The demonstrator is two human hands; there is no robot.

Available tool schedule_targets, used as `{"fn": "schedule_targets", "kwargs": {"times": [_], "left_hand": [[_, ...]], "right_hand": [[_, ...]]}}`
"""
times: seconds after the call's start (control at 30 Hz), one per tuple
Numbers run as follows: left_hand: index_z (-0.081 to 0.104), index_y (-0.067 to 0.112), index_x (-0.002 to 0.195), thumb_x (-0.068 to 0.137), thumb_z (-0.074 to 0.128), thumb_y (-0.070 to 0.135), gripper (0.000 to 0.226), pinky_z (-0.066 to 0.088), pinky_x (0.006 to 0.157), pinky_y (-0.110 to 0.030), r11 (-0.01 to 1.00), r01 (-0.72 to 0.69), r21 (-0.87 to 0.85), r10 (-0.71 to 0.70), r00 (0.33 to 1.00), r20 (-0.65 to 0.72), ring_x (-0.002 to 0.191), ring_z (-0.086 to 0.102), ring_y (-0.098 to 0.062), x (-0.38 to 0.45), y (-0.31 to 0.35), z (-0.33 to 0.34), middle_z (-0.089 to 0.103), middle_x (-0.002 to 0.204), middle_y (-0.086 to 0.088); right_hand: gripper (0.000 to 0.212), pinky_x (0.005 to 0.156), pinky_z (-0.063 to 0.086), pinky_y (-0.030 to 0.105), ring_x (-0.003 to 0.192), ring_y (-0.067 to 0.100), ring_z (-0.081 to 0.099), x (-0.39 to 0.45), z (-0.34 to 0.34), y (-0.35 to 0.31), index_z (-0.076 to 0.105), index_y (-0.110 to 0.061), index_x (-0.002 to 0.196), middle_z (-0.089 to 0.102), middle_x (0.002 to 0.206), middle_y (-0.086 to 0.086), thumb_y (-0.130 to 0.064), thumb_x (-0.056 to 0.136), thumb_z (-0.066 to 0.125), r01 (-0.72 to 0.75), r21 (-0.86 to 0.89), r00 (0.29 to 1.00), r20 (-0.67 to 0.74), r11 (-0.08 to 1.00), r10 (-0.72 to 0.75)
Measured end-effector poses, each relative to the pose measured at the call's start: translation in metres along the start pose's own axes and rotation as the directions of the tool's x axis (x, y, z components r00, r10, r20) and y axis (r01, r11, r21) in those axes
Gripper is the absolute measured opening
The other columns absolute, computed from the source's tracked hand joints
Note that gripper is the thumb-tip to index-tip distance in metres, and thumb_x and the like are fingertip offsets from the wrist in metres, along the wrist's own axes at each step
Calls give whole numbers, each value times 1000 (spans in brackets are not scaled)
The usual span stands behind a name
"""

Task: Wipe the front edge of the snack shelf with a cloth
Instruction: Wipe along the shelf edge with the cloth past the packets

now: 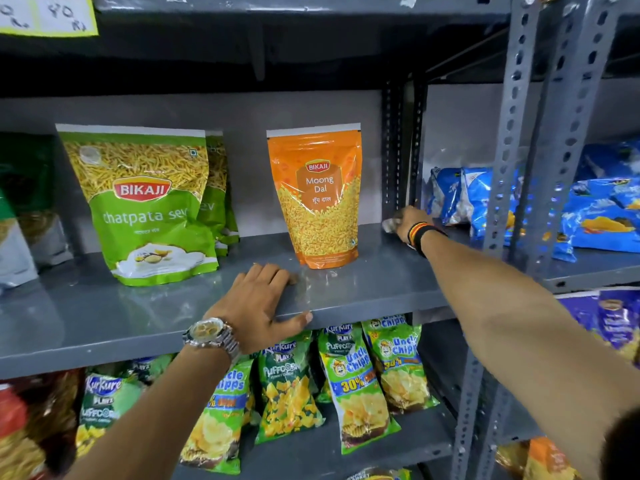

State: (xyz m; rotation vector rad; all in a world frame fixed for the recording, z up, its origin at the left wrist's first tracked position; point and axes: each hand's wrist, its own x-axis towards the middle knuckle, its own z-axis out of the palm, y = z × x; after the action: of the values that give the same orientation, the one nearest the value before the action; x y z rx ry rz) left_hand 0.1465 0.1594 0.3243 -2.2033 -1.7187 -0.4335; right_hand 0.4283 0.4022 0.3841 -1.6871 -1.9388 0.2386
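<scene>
The grey metal snack shelf (363,289) runs across the middle of the view, its front edge sloping down to the left. My left hand (259,303), with a silver watch on the wrist, lies flat on the shelf with the thumb hooked over the front edge. My right hand (412,220) reaches to the back right corner of the shelf and presses a small pale cloth (391,225) against the surface there. An orange Moong Dal pouch (317,199) stands between my hands. A green Chatpata Sev pouch (149,209) stands to the left.
Perforated grey uprights (512,168) stand right of my right arm. Blue snack bags (588,209) fill the neighbouring shelf. Green chip and puffcorn packets (346,375) hang on the shelf below. A yellow price sign (45,15) is at top left.
</scene>
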Motion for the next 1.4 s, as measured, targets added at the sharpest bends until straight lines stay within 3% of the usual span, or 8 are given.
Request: {"fn": "schedule_targets", "kwargs": {"times": [0.1,0.37,0.5,0.63,0.83,1.03,1.2,1.4], "left_hand": [[53,28,130,83,39,83,74,43,95,-39,1000,-19,14,19,1000,-15,108,49,-19,0,-1,1,52,118,8],[53,26,131,82,38,83,76,42,97,-40,1000,-19,-4,19,1000,-10,109,50,-19,-3,2,-3,53,120,7],[53,27,130,81,39,83,76,42,98,-41,1000,-8,5,8,1000,2,113,50,-21,-3,3,-3,54,124,6],[51,28,131,80,37,84,77,42,97,-40,1000,15,13,-15,1000,14,115,50,-21,-4,4,-3,53,126,7],[51,28,130,80,35,86,78,41,96,-40,1000,19,-8,-19,1000,21,113,50,-21,-4,4,-4,54,124,6],[51,27,127,80,34,86,77,42,95,-41,1000,12,-3,-12,1000,17,111,50,-22,-4,3,-3,54,122,5],[50,28,126,80,33,87,77,42,96,-41,1000,-1,-1,1,1000,20,112,50,-21,-2,1,-2,53,121,6],[51,26,124,79,30,88,79,42,93,-42,1000,1,17,-1,1000,23,108,49,-22,-5,3,-4,52,117,4]], "right_hand": [[39,97,49,42,120,39,59,15,12,-14,61,0,124,61,130,25,-25,93,59,-1,-63,998,57,998,5],[30,89,49,33,108,33,63,13,31,-44,72,-16,111,69,123,13,-7,92,50,291,-37,937,211,956,-277],[28,76,40,24,91,22,56,-6,18,-36,69,-29,77,66,101,0,-12,92,52,355,-17,902,268,935,-337],[25,81,45,21,101,23,63,-26,11,-28,75,-16,109,72,111,2,-11,92,57,373,10,898,247,928,-364],[17,94,52,37,106,26,65,-51,-4,-17,73,-15,105,72,109,7,-14,90,64,394,5,888,257,919,-382],[28,98,48,33,107,18,65,-68,-17,-6,73,-17,115,72,114,2,-10,89,68,399,162,855,289,902,-430],[27,98,48,31,107,16,63,-78,-20,-1,75,-19,113,73,115,2,-8,89,67,318,191,923,160,929,-349],[30,85,47,21,102,10,62,-101,-30,-19,71,-20,119,72,115,-2,-13,90,68,398,222,829,329,890,-452]]}}
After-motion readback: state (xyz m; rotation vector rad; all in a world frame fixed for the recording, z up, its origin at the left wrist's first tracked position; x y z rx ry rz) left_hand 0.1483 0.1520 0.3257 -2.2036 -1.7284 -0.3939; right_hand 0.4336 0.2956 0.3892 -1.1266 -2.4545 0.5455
